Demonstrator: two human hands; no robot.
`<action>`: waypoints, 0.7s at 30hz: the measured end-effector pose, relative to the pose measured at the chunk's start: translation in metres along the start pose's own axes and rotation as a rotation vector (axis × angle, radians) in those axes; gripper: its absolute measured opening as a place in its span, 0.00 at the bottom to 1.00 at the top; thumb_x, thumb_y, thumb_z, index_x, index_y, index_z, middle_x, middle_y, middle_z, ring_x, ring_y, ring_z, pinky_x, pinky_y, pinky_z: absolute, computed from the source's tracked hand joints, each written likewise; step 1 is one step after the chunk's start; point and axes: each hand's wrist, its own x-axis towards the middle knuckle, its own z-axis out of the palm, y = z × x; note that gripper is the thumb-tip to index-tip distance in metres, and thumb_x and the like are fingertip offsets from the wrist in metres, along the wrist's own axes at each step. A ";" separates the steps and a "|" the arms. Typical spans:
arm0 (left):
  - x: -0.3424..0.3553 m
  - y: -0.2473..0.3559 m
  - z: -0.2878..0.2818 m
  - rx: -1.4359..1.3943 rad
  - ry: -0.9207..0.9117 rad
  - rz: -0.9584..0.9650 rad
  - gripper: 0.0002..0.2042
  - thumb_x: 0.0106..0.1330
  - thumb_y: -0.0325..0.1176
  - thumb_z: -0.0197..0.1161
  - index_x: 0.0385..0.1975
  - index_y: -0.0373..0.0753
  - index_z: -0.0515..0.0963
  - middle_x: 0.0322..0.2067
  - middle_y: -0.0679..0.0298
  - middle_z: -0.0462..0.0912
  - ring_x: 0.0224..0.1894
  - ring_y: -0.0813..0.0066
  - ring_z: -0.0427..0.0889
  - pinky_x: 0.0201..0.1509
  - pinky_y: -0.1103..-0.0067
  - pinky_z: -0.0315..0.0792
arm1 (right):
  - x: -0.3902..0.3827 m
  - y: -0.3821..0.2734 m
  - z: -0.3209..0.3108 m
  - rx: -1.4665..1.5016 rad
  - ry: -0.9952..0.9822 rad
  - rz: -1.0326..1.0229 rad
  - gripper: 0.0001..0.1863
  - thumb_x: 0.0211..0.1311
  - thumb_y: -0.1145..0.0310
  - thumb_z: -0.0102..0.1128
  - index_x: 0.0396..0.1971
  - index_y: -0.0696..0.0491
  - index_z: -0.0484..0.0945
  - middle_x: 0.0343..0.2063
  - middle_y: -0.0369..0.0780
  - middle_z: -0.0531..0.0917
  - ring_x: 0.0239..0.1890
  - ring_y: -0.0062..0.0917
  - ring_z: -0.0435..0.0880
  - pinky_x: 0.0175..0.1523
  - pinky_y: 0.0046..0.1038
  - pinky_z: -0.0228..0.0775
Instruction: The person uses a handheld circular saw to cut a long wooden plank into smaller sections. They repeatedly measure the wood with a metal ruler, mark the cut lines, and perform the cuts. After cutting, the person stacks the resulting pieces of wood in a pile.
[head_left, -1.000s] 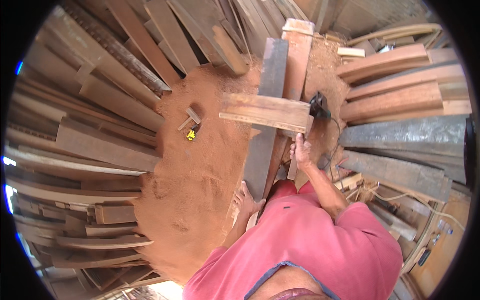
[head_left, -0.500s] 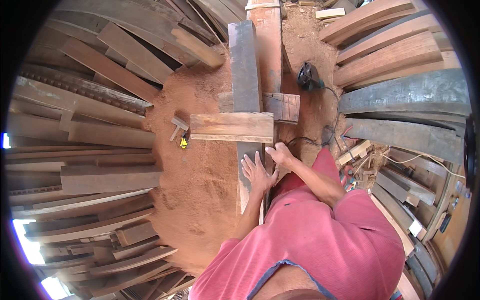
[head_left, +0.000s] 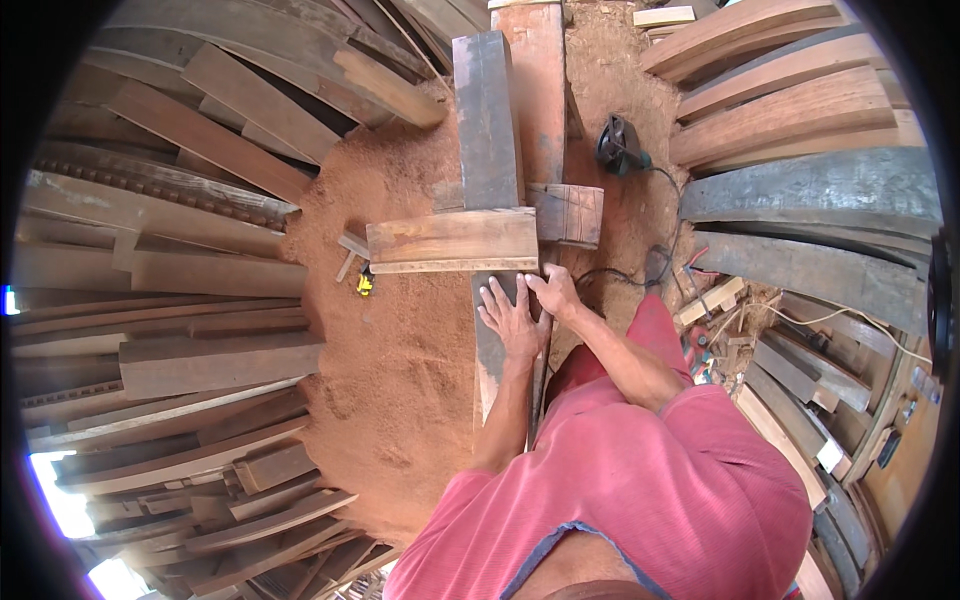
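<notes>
A long dark plank [head_left: 486, 120] runs away from me on a support. Across it lies a short brown board [head_left: 450, 240], its near edge just ahead of my fingers. My left hand [head_left: 512, 318] rests flat on the dark plank, fingers spread, with the fingertips close to that near edge. Beside it on the right, my right hand [head_left: 556, 295] is curled at the plank's right side. Its thumb and forefinger reach the short board's near right corner, and whatever they may pinch is too small to make out.
Beneath the plank sits a weathered cross block [head_left: 565, 215], next to a reddish beam [head_left: 533, 90]. A corded power tool [head_left: 618, 145] lies on the sawdust to the right. On the left are a wooden-handled tool [head_left: 352, 245] and a yellow-black item [head_left: 366, 282]. Stacked timber [head_left: 220, 355] lines both sides.
Both hands have slid forward along the plank, up to the short board. The short board appears slightly farther left and away. My view has also shifted a little.
</notes>
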 end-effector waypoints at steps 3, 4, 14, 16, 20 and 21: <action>0.005 0.001 0.004 0.037 -0.007 -0.022 0.47 0.58 0.48 0.72 0.80 0.59 0.57 0.80 0.39 0.43 0.81 0.31 0.38 0.77 0.35 0.33 | 0.011 0.001 0.000 0.002 -0.004 -0.058 0.16 0.66 0.67 0.64 0.43 0.65 0.85 0.34 0.46 0.90 0.37 0.24 0.86 0.43 0.31 0.78; 0.007 0.002 0.005 0.038 -0.003 -0.027 0.47 0.58 0.48 0.72 0.80 0.59 0.58 0.80 0.39 0.43 0.81 0.30 0.38 0.76 0.35 0.33 | 0.013 0.003 0.000 0.011 -0.005 -0.082 0.15 0.66 0.67 0.64 0.43 0.65 0.85 0.34 0.45 0.90 0.37 0.23 0.86 0.43 0.31 0.78; 0.007 -0.003 0.008 -0.030 0.056 0.005 0.39 0.58 0.51 0.70 0.74 0.56 0.70 0.79 0.38 0.46 0.79 0.27 0.41 0.75 0.33 0.32 | 0.012 0.002 -0.008 -0.004 -0.067 -0.058 0.20 0.61 0.59 0.68 0.36 0.65 0.86 0.31 0.59 0.87 0.37 0.45 0.90 0.43 0.42 0.78; 0.007 -0.003 0.008 -0.032 0.049 0.003 0.38 0.58 0.51 0.70 0.73 0.55 0.71 0.79 0.38 0.46 0.79 0.26 0.41 0.75 0.33 0.33 | 0.014 -0.002 -0.008 0.048 -0.051 -0.114 0.20 0.61 0.59 0.68 0.36 0.66 0.85 0.31 0.59 0.87 0.36 0.45 0.90 0.42 0.42 0.78; 0.008 -0.004 0.011 0.000 0.064 0.008 0.38 0.57 0.52 0.70 0.72 0.55 0.72 0.79 0.38 0.46 0.79 0.26 0.42 0.75 0.33 0.33 | 0.014 -0.006 -0.013 -0.049 -0.103 -0.045 0.20 0.62 0.60 0.66 0.37 0.65 0.86 0.30 0.55 0.88 0.35 0.39 0.89 0.42 0.39 0.79; 0.009 -0.003 0.010 -0.001 0.060 0.002 0.38 0.57 0.52 0.70 0.72 0.55 0.72 0.79 0.38 0.46 0.79 0.26 0.42 0.75 0.33 0.33 | 0.015 -0.005 -0.012 -0.053 -0.108 -0.045 0.19 0.64 0.61 0.65 0.39 0.65 0.86 0.30 0.51 0.88 0.34 0.32 0.87 0.41 0.37 0.79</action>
